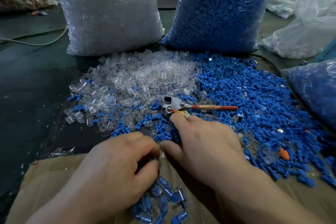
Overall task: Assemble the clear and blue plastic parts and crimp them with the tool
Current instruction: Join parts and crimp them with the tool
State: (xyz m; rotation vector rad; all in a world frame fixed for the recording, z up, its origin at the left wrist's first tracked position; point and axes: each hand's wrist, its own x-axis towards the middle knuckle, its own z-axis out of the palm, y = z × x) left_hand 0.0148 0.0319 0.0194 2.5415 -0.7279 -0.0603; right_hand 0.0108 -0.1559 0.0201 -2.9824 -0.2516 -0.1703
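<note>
Left hand [116,165] is curled, thumb & fingertips pinching a small part [160,155], too blurry to tell which kind. Right hand [205,143] lies loose over the blue parts [245,92], forefinger stretched out touching the tool [181,105], thumb right by the left's fingertips. Tool lies on the heap btw the clear parts [136,78] & the blue ones, red handle pointing right. Joined pcs [163,196] sit on cardboard [54,178] near the wrists. Behind: clear bag [109,9], blue bag [218,9].
</note>
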